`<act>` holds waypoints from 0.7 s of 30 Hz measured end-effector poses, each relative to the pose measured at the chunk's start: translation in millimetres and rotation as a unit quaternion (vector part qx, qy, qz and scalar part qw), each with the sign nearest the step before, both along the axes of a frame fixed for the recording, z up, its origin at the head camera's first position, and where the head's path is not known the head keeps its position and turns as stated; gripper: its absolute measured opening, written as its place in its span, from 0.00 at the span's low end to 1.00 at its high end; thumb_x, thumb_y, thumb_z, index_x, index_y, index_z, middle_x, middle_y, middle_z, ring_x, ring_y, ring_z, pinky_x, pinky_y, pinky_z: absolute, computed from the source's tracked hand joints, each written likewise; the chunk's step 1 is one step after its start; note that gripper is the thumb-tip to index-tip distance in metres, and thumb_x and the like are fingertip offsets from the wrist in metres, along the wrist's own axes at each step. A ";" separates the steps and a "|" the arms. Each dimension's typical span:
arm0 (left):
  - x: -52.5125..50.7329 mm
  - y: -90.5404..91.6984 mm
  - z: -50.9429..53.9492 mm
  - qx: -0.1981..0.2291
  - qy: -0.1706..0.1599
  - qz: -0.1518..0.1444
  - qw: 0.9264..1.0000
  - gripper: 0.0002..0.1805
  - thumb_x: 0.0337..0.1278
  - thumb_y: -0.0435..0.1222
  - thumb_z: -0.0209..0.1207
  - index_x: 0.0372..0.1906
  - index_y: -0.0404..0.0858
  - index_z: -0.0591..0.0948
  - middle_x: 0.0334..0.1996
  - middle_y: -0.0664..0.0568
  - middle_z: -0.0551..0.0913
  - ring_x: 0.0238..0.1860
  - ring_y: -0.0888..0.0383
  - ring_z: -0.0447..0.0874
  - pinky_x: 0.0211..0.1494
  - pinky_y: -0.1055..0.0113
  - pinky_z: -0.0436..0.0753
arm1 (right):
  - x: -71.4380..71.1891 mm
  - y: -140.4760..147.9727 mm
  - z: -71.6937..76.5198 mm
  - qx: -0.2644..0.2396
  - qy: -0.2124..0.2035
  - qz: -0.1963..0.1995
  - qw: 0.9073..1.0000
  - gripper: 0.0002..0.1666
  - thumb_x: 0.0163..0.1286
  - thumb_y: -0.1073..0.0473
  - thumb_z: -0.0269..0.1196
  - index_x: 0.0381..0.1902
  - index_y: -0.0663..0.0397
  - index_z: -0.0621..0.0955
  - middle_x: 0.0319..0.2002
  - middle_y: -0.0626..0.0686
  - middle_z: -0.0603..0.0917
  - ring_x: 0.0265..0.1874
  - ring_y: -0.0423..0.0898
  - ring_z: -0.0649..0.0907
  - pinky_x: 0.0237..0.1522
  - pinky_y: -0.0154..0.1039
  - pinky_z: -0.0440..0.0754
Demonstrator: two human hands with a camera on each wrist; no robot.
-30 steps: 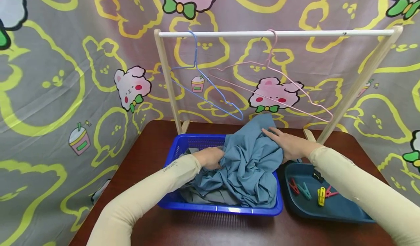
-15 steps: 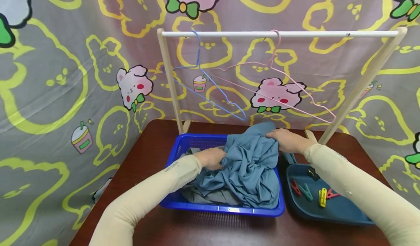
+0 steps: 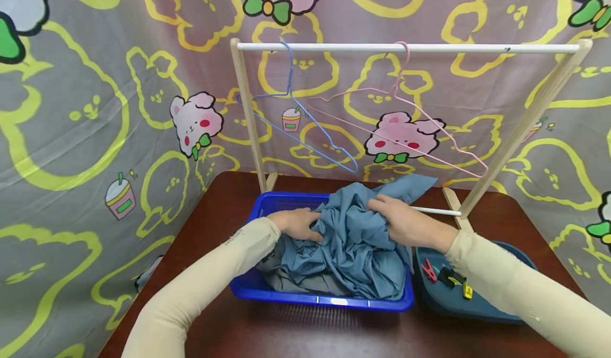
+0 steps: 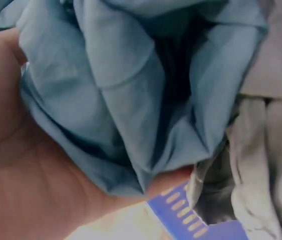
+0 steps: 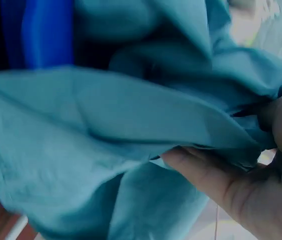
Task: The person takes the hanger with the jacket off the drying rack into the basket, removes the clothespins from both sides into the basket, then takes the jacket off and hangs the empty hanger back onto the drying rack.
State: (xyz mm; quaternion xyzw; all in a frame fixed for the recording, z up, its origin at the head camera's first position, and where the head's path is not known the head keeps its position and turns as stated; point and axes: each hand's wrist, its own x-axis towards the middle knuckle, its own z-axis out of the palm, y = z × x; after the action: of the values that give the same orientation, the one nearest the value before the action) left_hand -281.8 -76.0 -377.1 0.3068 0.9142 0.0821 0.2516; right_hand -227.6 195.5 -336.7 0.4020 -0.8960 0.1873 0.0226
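A crumpled blue-grey garment is bunched over the blue plastic basket; its exact kind does not show. At its left side my left hand grips a bunch of it, and in the left wrist view the folds fill the palm of that hand, its fingertips hidden by fabric. With my right hand I pinch the upper right part, from which a flap sticks out to the back right. Fabric passes between thumb and fingers of the right hand in the right wrist view. Grey clothing lies underneath in the basket.
Behind the basket stands a wooden rack with a white rod, carrying a blue hanger and a pink hanger. A dark teal tray with clothespins sits at the right, partly under my right sleeve. A patterned curtain surrounds the table.
My right hand has gone from lying spread on the garment to pinching it, and has shifted slightly left and down. The garment's top flap now points right. My left hand has moved slightly left.
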 end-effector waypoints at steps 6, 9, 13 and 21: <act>-9.3 -7.5 14.2 0.117 -0.019 0.038 0.992 0.29 0.67 0.45 0.54 0.69 0.42 0.63 0.66 0.44 0.65 0.66 0.50 0.62 0.63 0.55 0.66 | 17.1 -17.4 -20.2 0.078 -0.042 0.043 0.995 0.22 0.59 0.77 0.56 0.47 0.50 0.73 0.39 0.48 0.70 0.29 0.41 0.74 0.31 0.33 0.76; -10.6 -4.3 21.5 0.194 -0.047 0.062 0.978 0.27 0.70 0.43 0.49 0.70 0.43 0.61 0.65 0.42 0.65 0.63 0.49 0.66 0.58 0.55 0.70 | 20.2 -20.7 -30.3 0.128 -0.053 0.068 0.988 0.18 0.64 0.71 0.57 0.50 0.51 0.73 0.42 0.49 0.69 0.31 0.40 0.75 0.35 0.35 0.76; -7.6 9.5 23.5 0.197 -0.065 0.044 0.977 0.32 0.68 0.53 0.48 0.72 0.50 0.58 0.68 0.45 0.61 0.65 0.51 0.63 0.60 0.55 0.69 | 20.5 -24.5 -37.0 0.179 -0.071 0.095 0.977 0.18 0.66 0.65 0.56 0.54 0.51 0.72 0.44 0.48 0.69 0.37 0.41 0.73 0.41 0.37 0.75; 7.0 34.5 4.2 -0.009 -0.008 0.028 1.000 0.42 0.52 0.54 0.63 0.72 0.55 0.59 0.67 0.43 0.56 0.61 0.48 0.66 0.53 0.57 0.73 | 22.6 -18.2 -26.7 0.198 -0.038 0.103 0.974 0.26 0.66 0.54 0.62 0.61 0.48 0.73 0.55 0.51 0.72 0.51 0.46 0.75 0.51 0.44 0.76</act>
State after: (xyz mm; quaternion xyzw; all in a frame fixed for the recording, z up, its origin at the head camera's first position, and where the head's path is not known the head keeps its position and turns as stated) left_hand -274.8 -41.5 -372.8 0.2783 0.9212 0.0834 0.2589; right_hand -205.0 177.3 -363.4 0.4809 -0.8694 0.0222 -0.1111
